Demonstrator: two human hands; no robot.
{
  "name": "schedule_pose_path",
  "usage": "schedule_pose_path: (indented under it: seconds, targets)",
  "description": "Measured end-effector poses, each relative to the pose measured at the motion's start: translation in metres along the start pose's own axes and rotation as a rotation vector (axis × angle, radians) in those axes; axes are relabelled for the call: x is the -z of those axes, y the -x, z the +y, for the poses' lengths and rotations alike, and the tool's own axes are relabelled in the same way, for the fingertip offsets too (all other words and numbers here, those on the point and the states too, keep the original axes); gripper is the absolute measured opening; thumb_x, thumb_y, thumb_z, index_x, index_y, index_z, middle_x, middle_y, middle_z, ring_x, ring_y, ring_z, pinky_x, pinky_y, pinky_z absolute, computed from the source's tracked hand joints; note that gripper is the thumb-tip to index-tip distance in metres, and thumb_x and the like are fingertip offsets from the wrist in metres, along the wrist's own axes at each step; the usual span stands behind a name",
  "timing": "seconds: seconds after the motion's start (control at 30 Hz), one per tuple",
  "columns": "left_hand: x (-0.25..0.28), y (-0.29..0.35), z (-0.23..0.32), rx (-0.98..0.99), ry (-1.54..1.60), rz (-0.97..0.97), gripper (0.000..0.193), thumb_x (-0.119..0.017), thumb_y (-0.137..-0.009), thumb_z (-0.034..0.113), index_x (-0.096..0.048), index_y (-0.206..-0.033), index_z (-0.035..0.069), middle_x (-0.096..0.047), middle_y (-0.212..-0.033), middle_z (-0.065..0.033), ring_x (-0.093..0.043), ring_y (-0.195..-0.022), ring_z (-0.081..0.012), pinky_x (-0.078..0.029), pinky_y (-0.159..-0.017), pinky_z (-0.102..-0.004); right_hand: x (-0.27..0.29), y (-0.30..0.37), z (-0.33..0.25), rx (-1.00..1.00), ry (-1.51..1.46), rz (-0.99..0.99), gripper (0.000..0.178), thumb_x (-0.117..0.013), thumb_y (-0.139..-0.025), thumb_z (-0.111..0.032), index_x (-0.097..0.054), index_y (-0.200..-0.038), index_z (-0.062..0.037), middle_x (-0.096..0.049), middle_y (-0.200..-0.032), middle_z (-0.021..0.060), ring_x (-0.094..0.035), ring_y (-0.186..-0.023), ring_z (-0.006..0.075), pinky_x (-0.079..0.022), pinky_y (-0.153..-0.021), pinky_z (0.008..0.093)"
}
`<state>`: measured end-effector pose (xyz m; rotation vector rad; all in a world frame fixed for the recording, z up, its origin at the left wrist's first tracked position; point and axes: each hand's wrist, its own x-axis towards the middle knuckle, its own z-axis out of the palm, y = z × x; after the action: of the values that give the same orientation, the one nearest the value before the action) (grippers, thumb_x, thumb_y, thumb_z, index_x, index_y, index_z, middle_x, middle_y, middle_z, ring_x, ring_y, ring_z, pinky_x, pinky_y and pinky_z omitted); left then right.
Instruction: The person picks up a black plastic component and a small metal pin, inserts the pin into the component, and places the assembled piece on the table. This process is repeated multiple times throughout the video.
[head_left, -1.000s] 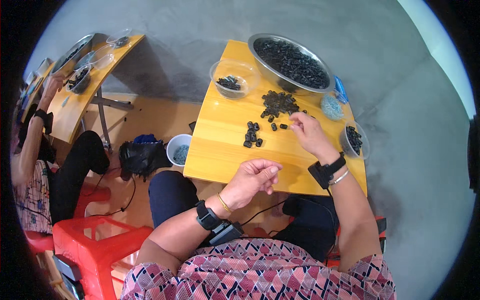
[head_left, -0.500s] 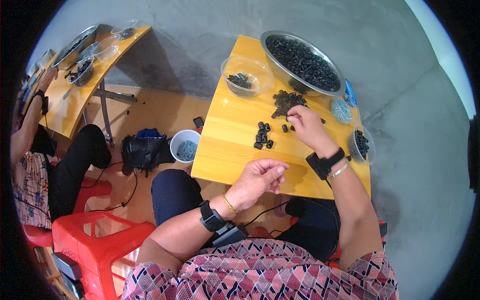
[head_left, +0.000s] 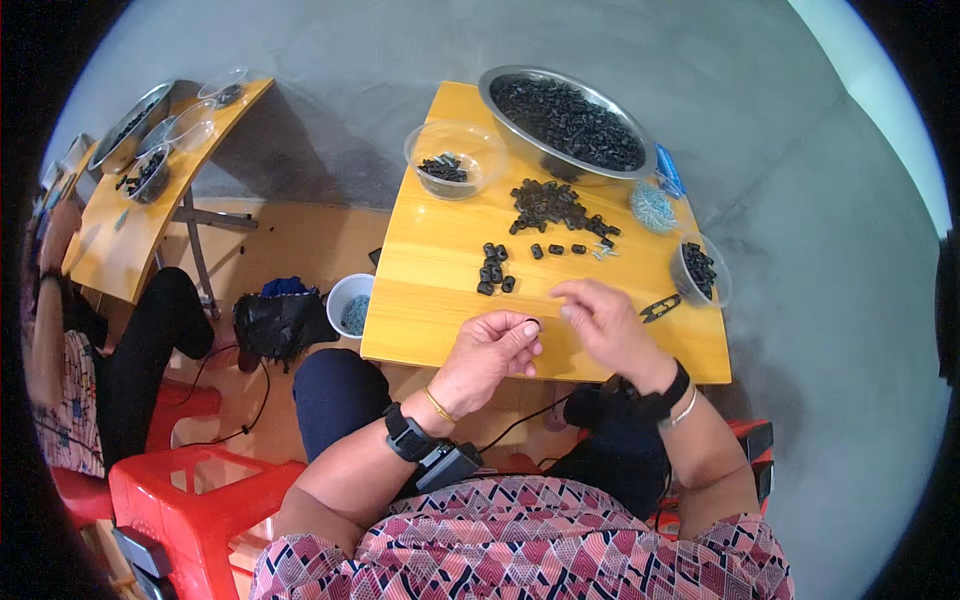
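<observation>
Right hand (head_left: 612, 330) brought back from pile of black pieces (head_left: 548, 205) toward left hand (head_left: 485, 355)

A small black piece (head_left: 533, 322) is pinched between the left thumb and forefinger. The right fingers are loosely curled, thumb and forefinger narrowly parted; whether anything is gripped cannot be told. The pile is seen at eleven o'clock from the right hand, on the yellow table (head_left: 420, 320); black thread snips (head_left: 660, 308) are laid at two o'clock.

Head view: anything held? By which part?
Left grip pinches a small black piece; only a bit shows, so the held part can't be told. Right grip: can't tell whether it holds anything.
</observation>
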<state>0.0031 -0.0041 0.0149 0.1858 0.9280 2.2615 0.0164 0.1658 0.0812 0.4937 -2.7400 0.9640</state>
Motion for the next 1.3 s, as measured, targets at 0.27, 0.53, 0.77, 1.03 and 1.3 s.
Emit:
schedule_pose_path:
  seconds: [0.27,0.53,0.77,1.03,1.3]
  targets:
    - [-0.003,-0.002,0.0,0.022,-0.094,-0.016,0.016,-0.048,-0.085,0.008,-0.056,-0.094,-0.002,-0.056,-0.075,-0.0046,-0.053,-0.065,-0.0102,-0.049,-0.06,-0.0246,0.046,-0.017,0.113,-0.341,0.236,0.111,0.011,-0.051,-0.075,-0.009,-0.056,-0.082,-0.002,-0.058,-0.077,0.0164,-0.057,-0.073,0.0308,-0.045,-0.064,0.0345]
    - [-0.002,-0.001,0.0,-0.019,-0.139,-0.054,0.016,-0.05,-0.084,0.008,-0.056,-0.095,-0.002,-0.056,-0.076,-0.0051,-0.054,-0.066,-0.0121,-0.049,-0.06,-0.0251,0.039,-0.056,0.118,-0.203,0.474,-0.049,0.012,-0.048,-0.076,-0.01,-0.055,-0.083,-0.0031,-0.057,-0.08,0.0181,-0.054,-0.075,0.0348,-0.043,-0.065,0.0419]
    - [0.0,-0.004,0.0,-0.001,-0.095,-0.097,0.017,-0.048,-0.085,0.011,-0.054,-0.094,-0.002,-0.056,-0.079,-0.0063,-0.055,-0.068,-0.014,-0.05,-0.062,-0.0268,0.039,-0.06,0.135,-0.166,0.569,-0.054,0.01,-0.049,-0.074,-0.01,-0.054,-0.078,-0.0022,-0.056,-0.077,0.0188,-0.054,-0.073,0.036,-0.043,-0.064,0.0413]
    - [-0.006,-0.003,-0.001,0.07,0.029,-0.01,0.015,-0.043,-0.088,0.012,-0.053,-0.089,0.0,-0.053,-0.101,-0.0104,-0.054,-0.086,-0.0189,-0.049,-0.074,-0.0367,0.043,-0.04,0.1,-0.164,0.31,0.091,0.015,-0.053,-0.074,-0.009,-0.053,-0.084,0.0011,-0.056,-0.075,0.0199,-0.054,-0.072,0.0359,-0.043,-0.064,0.0386]
    - [-0.004,-0.005,-0.009,0.05,0.155,0.001,0.016,-0.043,-0.088,0.012,-0.054,-0.086,0.001,-0.048,-0.113,-0.012,-0.05,-0.099,-0.0243,-0.039,-0.089,-0.0392,0.026,0.004,0.098,-0.578,-0.151,0.013,0.021,-0.05,-0.08,-0.007,-0.047,-0.1,-0.0009,-0.048,-0.073,0.0021,-0.048,-0.056,0.0072,-0.042,-0.045,0.0212]
